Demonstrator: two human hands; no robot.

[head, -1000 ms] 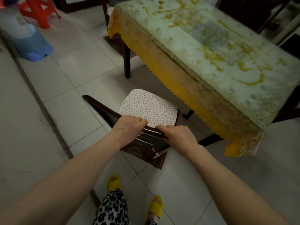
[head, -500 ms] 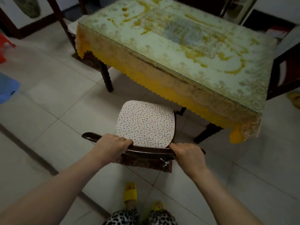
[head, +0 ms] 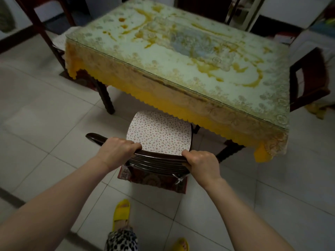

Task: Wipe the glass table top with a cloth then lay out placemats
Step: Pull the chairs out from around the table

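Observation:
The glass table top [head: 181, 57] covers a pale green and yellow patterned cloth that hangs over the near edge. In front of it stands a dark wooden chair [head: 157, 160] with a speckled white seat pad [head: 159, 136]; the pad's front edge sits just under the table's yellow fringe. My left hand [head: 117, 151] grips the chair's top rail on the left. My right hand [head: 201, 162] grips the same rail on the right. No wiping cloth or placemat shows in view.
A second dark chair [head: 308, 78] stands at the table's right end, and another chair [head: 54, 33] at the far left corner. The floor is pale tile. My feet in yellow slippers [head: 121, 212] are just behind the chair.
The chair has slid toward the table, its seat now reaching under the fringe, and stands squarer to it. Both hands kept their grip on the top rail. I have stepped closer.

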